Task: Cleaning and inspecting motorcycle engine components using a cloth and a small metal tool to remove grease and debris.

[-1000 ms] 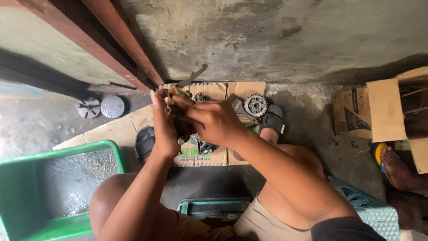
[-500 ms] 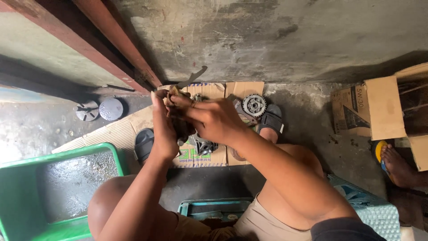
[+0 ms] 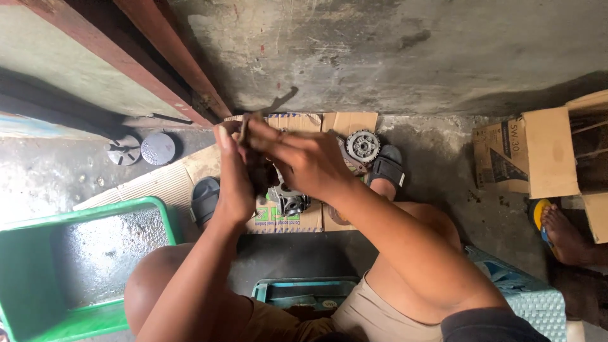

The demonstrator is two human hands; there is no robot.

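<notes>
A small dark part (image 3: 258, 170) is held up between both hands, above the flattened cardboard (image 3: 297, 221) on the floor; its shape cannot be made out, as the hands cover most of it. The left hand (image 3: 232, 177) is wrapped round the part from the near side, fingers upright and closed. The right hand (image 3: 304, 159) is clenched over it from the far side, and appears to pinch a thin stick-like tool (image 3: 244, 128) that rises above the knuckles.

Directly below the hands, a grey metal engine component (image 3: 288, 201) lies on the cardboard. A toothed clutch-like gear (image 3: 362, 145) rests at the cardboard's far right corner, just beside a dark sandal (image 3: 386, 170). A second sandal (image 3: 205, 199) sits by the left knee. Two round metal discs (image 3: 140, 149) lie on the wet concrete to the left. A green plastic tub (image 3: 31, 266) stands at lower left. An open cardboard box (image 3: 544, 155) stands at right, with another person's foot (image 3: 563, 231) beside it.
</notes>
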